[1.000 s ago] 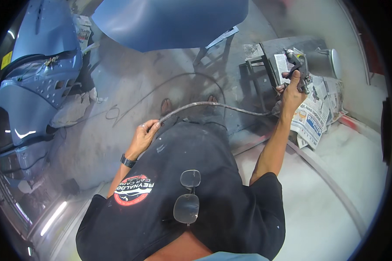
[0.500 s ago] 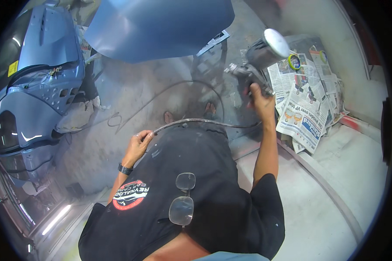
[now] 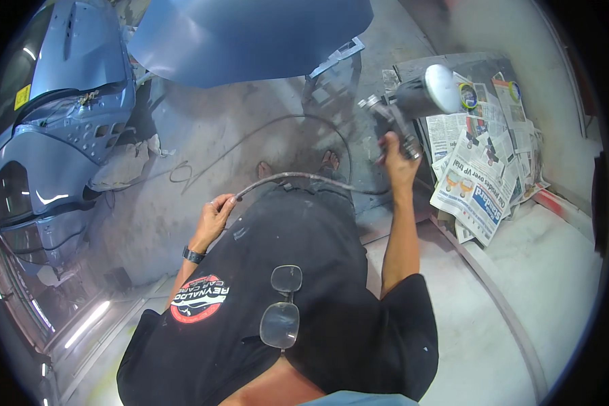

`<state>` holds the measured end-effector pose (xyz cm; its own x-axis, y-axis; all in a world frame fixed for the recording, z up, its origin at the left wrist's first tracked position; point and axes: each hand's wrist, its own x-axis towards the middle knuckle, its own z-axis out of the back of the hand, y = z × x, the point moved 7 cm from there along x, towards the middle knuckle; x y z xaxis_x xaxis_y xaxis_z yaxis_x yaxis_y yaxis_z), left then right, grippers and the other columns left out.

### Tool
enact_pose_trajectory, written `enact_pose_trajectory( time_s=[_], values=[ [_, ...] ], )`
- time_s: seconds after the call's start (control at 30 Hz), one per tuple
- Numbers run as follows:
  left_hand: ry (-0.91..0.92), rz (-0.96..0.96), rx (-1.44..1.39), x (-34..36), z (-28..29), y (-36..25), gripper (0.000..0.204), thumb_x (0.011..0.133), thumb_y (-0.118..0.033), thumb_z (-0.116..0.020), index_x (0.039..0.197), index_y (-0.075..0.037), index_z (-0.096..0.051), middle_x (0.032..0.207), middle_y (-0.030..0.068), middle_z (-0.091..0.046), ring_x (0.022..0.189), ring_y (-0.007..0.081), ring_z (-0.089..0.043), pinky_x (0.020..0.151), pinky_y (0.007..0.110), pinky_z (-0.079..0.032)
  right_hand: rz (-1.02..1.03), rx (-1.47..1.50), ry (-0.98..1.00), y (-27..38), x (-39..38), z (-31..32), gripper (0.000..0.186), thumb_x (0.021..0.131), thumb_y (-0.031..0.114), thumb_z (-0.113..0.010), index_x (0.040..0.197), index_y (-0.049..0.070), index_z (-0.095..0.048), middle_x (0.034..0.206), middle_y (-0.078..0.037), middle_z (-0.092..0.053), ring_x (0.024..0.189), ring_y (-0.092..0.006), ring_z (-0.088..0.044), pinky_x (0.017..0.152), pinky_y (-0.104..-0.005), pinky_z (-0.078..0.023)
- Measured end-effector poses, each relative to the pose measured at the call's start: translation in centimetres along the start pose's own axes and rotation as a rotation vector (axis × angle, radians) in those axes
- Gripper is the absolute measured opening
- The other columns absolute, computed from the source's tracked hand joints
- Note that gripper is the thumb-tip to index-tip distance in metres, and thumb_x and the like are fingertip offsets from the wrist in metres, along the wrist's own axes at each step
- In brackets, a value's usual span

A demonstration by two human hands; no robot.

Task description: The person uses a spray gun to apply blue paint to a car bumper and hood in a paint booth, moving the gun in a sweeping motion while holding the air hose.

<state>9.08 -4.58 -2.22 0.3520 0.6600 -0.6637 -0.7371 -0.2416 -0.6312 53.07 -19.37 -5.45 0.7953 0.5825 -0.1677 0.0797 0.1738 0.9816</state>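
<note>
At the centre left, my left hand (image 3: 213, 218) pinches a dark, paint-marked air hose (image 3: 287, 174) that arches across in front of my body toward the right. My right hand (image 3: 399, 157) grips a dark spray gun (image 3: 389, 116) with a metal nozzle and a large cup (image 3: 419, 98) topped by a white lid. The gun is raised beside a stand covered with spread newspapers (image 3: 477, 183), where two rolls of yellow-green-edged tape (image 3: 468, 95) lie.
A blue car body (image 3: 81, 47) runs along the left, with crumpled paper (image 3: 135, 166) beside it. A blue panel (image 3: 250, 37) is propped at the top above a support. The thin hose loops on the grey floor (image 3: 237, 108) around my bare toes. A pale wall (image 3: 541, 81) bounds the right.
My right hand has swung leftward and down with the spray gun, whose cup now points up and right, uncovering more newspaper. My left hand has shifted slightly left and down with the hose.
</note>
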Motion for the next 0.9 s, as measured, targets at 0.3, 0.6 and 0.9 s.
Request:
enact_pose_trajectory(
  time_s=[0.3,0.6,0.9],
  values=[
    [0.048,0.012,0.108,0.6,-0.3,-0.9,0.035,0.102,-0.034,-0.060,0.111,-0.002,-0.071,0.073,-0.0060,-0.053,0.064,0.0051,-0.041,0.057,0.025,-0.036,-0.184,-0.083,-0.075,-3.0,4.0,2.5,0.042,0.096,0.041,-0.069,0.093,-0.001,-0.067,0.073,-0.007,-0.068,0.042,-0.0107,-0.054,0.038,-0.0254,-0.038],
    [0.005,0.035,-0.010,1.0,0.2,2.2,0.034,0.102,-0.035,-0.060,0.111,-0.003,-0.071,0.071,-0.0073,-0.047,0.063,0.0046,-0.037,0.055,0.025,-0.031,-0.138,0.015,-0.149,-2.1,2.0,0.6,0.042,0.098,0.043,-0.065,0.091,0.002,-0.068,0.075,-0.005,-0.068,0.045,-0.0094,-0.056,0.039,-0.0239,-0.040],
    [-0.146,0.150,0.173,-1.0,6.3,7.6,0.033,0.101,-0.037,-0.061,0.103,-0.007,-0.073,0.065,-0.0095,-0.042,0.060,0.0047,-0.035,0.054,0.026,-0.028,-0.156,0.233,0.312,-0.8,-6.2,-9.6,0.037,0.095,0.036,-0.071,0.106,0.000,-0.069,0.081,-0.005,-0.070,0.053,-0.0080,-0.057,0.046,-0.0228,-0.048]
  ],
)
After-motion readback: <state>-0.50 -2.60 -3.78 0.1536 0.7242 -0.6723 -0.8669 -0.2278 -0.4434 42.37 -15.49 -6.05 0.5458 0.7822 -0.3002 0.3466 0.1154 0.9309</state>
